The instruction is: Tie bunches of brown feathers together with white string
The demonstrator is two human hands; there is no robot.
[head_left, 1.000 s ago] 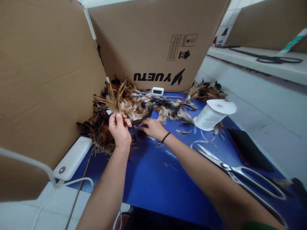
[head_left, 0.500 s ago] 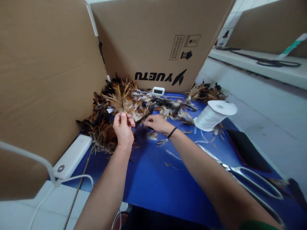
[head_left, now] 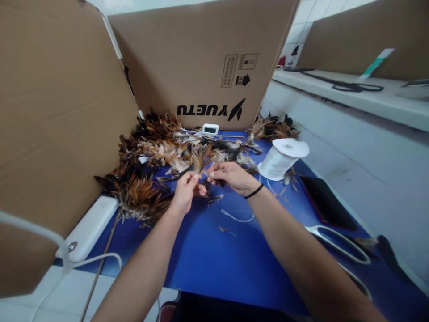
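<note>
Between the thumb and fingers of my left hand (head_left: 187,191) is a small bunch of brown feathers (head_left: 201,157), tips pointing up and away. Close beside it on the right, my right hand (head_left: 233,177), with a black band at the wrist, is closed in a pinch near the bunch's lower end. What those right fingertips hold is too small to make out. Loose brown, black and whitish feathers (head_left: 157,152) lie behind my hands. A fuller cluster of reddish-brown feathers (head_left: 137,197) rests to the left on a thin stick (head_left: 106,250).
A white spool (head_left: 281,163) of clear ribbon stands to the right. Nearby are a dark phone (head_left: 326,201) and scissors (head_left: 342,241), partly behind my right forearm. A white power bank (head_left: 90,228) lies left. Cardboard (head_left: 187,58) walls the back, behind a small digital display (head_left: 210,129).
My hands have come together; the feather bunch in my left hand has moved right and down, close to my right fingertips. The view has shifted slightly to the right.
</note>
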